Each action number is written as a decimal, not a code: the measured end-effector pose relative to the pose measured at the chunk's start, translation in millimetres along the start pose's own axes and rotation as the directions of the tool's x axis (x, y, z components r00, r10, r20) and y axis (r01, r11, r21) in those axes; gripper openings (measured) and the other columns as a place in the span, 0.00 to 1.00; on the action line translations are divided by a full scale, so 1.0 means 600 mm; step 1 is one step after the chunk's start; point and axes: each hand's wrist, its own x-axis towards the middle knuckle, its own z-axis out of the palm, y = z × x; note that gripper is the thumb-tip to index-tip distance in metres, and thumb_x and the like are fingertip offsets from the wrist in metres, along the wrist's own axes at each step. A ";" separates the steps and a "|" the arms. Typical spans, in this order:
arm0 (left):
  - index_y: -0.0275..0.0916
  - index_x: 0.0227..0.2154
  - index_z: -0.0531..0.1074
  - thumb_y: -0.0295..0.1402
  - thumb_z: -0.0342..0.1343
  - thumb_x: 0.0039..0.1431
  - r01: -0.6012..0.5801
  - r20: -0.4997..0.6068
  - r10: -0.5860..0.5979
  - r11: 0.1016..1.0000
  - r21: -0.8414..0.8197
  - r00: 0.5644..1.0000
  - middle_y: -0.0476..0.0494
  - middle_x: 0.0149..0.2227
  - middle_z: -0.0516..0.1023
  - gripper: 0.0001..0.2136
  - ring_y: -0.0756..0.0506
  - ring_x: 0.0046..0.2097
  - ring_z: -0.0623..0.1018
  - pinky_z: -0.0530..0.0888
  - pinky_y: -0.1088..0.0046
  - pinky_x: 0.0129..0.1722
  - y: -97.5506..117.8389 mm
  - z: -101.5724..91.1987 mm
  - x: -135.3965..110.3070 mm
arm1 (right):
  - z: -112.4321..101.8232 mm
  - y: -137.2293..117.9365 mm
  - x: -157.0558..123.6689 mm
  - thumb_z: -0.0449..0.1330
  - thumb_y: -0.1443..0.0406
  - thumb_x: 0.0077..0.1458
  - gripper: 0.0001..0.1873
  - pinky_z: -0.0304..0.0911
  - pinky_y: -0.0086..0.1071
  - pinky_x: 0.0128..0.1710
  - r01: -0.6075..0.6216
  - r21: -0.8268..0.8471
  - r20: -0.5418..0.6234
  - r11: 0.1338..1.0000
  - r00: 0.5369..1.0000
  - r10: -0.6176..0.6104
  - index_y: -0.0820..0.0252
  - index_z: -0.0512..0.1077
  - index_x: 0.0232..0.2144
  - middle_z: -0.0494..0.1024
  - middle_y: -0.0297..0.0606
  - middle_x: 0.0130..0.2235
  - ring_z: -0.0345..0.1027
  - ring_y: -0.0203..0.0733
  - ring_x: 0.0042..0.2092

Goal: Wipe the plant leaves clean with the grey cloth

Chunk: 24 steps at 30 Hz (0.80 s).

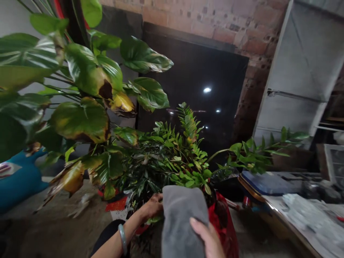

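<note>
My right hand (208, 236) grips a grey cloth (182, 215), its thumb lying on the near face; the other fingers are hidden. The cloth looks folded or worn like a flat pad and reaches up to the lower leaves of a bushy green potted plant (188, 157). Left of the cloth, my left hand (154, 208) is among the low leaves with its fingers bent. The cloth's edge covers the fingertips, so what they hold cannot be seen. A pale green bangle (122, 239) circles the left wrist.
A large-leaved plant (80, 118) with browned, yellowing leaves fills the left side. A blue object (21, 182) stands behind it. Red plastic (227, 229) wraps the pot area at right. A cluttered table (285, 218) stands right; a dark glossy panel (193, 79) leans on the brick wall.
</note>
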 end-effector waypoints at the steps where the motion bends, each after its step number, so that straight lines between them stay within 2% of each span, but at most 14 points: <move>1: 0.37 0.29 0.77 0.36 0.58 0.42 0.025 0.022 -0.024 0.999 -0.023 0.999 0.54 0.18 0.67 0.11 0.49 0.24 0.65 0.63 0.74 0.25 -0.004 -0.002 -0.002 | -0.009 -0.020 -0.005 0.71 0.59 0.25 0.22 0.69 0.41 0.36 0.067 -0.005 -0.034 0.998 0.997 -0.067 0.64 0.76 0.28 0.80 0.41 0.26 0.74 0.55 0.36; 4: 0.36 0.37 0.77 0.38 0.57 0.42 0.039 0.043 -0.037 0.998 -0.046 0.998 0.56 0.16 0.63 0.18 0.53 0.20 0.59 0.58 0.76 0.21 -0.016 -0.005 -0.002 | 0.004 -0.100 0.009 0.69 0.59 0.32 0.25 0.69 0.41 0.37 0.266 0.097 -0.150 0.959 0.956 -0.250 0.60 0.75 0.37 0.81 0.37 0.32 0.74 0.51 0.37; 6: 0.35 0.40 0.76 0.39 0.58 0.40 0.009 0.038 -0.006 0.997 -0.079 0.999 0.58 0.15 0.61 0.22 0.54 0.18 0.56 0.54 0.76 0.19 -0.024 -0.002 -0.001 | 0.037 -0.125 0.035 0.68 0.61 0.33 0.25 0.69 0.40 0.37 0.301 0.185 -0.120 0.936 0.952 -0.282 0.58 0.74 0.39 0.81 0.35 0.33 0.74 0.47 0.36; 8: 0.34 0.40 0.76 0.41 0.59 0.38 -0.016 0.017 0.019 0.987 -0.159 1.000 0.59 0.14 0.60 0.24 0.54 0.18 0.55 0.54 0.76 0.19 -0.030 0.004 -0.001 | 0.066 -0.101 0.058 0.67 0.60 0.33 0.22 0.69 0.40 0.38 0.206 0.166 -0.009 0.964 0.978 -0.208 0.59 0.74 0.36 0.81 0.35 0.31 0.74 0.47 0.36; 10: 0.33 0.39 0.76 0.42 0.61 0.35 -0.011 -0.030 0.003 0.961 -0.277 1.000 0.58 0.15 0.62 0.26 0.53 0.19 0.58 0.58 0.76 0.21 -0.033 0.010 -0.005 | 0.074 -0.040 0.064 0.65 0.57 0.35 0.18 0.69 0.40 0.38 0.057 0.032 0.085 0.998 0.995 -0.059 0.59 0.75 0.32 0.80 0.37 0.28 0.74 0.48 0.36; 12: 0.33 0.38 0.75 0.43 0.62 0.33 0.016 -0.067 -0.044 0.930 -0.368 0.997 0.56 0.16 0.65 0.26 0.52 0.21 0.63 0.62 0.74 0.24 -0.036 0.014 -0.011 | 0.059 0.023 0.048 0.66 0.56 0.35 0.17 0.69 0.41 0.38 -0.030 -0.110 0.123 0.994 0.991 0.044 0.60 0.76 0.28 0.80 0.40 0.27 0.74 0.50 0.36; 14: 0.33 0.36 0.76 0.45 0.62 0.33 0.024 -0.090 -0.065 0.916 -0.401 0.994 0.55 0.16 0.66 0.26 0.51 0.22 0.65 0.63 0.73 0.25 -0.038 0.015 -0.015 | 0.032 0.051 0.020 0.68 0.57 0.30 0.18 0.69 0.41 0.38 -0.017 -0.180 0.125 0.983 0.991 0.040 0.63 0.76 0.26 0.80 0.42 0.26 0.74 0.52 0.36; 15: 0.33 0.36 0.76 0.45 0.62 0.33 0.022 -0.092 -0.064 0.916 -0.401 0.994 0.55 0.17 0.67 0.26 0.51 0.21 0.64 0.62 0.74 0.24 -0.039 0.014 -0.016 | 0.019 0.046 0.006 0.69 0.58 0.28 0.19 0.68 0.40 0.38 0.020 -0.198 0.096 0.980 0.995 -0.001 0.63 0.76 0.25 0.80 0.42 0.26 0.74 0.53 0.35; 17: 0.31 0.39 0.75 0.45 0.62 0.33 0.014 -0.076 -0.048 0.918 -0.396 0.996 0.54 0.18 0.68 0.28 0.53 0.20 0.62 0.58 0.76 0.21 -0.042 0.012 -0.015 | 0.005 0.001 -0.012 0.71 0.59 0.25 0.23 0.68 0.40 0.38 0.102 -0.206 -0.015 0.973 0.994 -0.108 0.63 0.76 0.28 0.80 0.40 0.26 0.74 0.52 0.35; 19: 0.31 0.44 0.74 0.44 0.61 0.33 0.009 -0.059 -0.034 0.925 -0.379 0.998 0.54 0.19 0.70 0.32 0.55 0.18 0.60 0.55 0.77 0.19 -0.045 0.010 -0.011 | 0.013 -0.064 -0.013 0.70 0.58 0.27 0.26 0.69 0.39 0.37 0.225 -0.130 -0.137 0.966 0.960 -0.243 0.61 0.75 0.34 0.80 0.37 0.28 0.74 0.50 0.35; 21: 0.31 0.47 0.72 0.44 0.61 0.35 -0.008 -0.061 -0.015 0.931 -0.364 0.998 0.55 0.20 0.70 0.33 0.56 0.18 0.59 0.54 0.77 0.19 -0.049 0.011 -0.007 | 0.039 -0.112 0.002 0.69 0.60 0.29 0.26 0.69 0.38 0.38 0.349 0.002 -0.175 0.937 0.923 -0.344 0.58 0.73 0.36 0.80 0.33 0.29 0.74 0.46 0.35; 22: 0.31 0.48 0.71 0.44 0.60 0.35 -0.019 -0.067 -0.006 0.932 -0.362 0.998 0.55 0.20 0.70 0.33 0.56 0.18 0.59 0.55 0.77 0.19 -0.050 0.013 -0.005 | 0.055 -0.121 0.013 0.69 0.61 0.29 0.24 0.69 0.37 0.38 0.364 0.053 -0.164 0.930 0.922 -0.352 0.58 0.73 0.35 0.80 0.32 0.28 0.74 0.46 0.36; 24: 0.31 0.47 0.72 0.44 0.60 0.37 -0.046 -0.076 0.019 0.928 -0.371 0.997 0.55 0.20 0.70 0.32 0.56 0.18 0.59 0.56 0.77 0.19 -0.051 0.016 -0.004 | 0.078 -0.100 0.031 0.68 0.62 0.27 0.19 0.69 0.38 0.38 0.247 0.048 -0.084 0.968 0.966 -0.243 0.58 0.74 0.29 0.80 0.34 0.27 0.74 0.47 0.36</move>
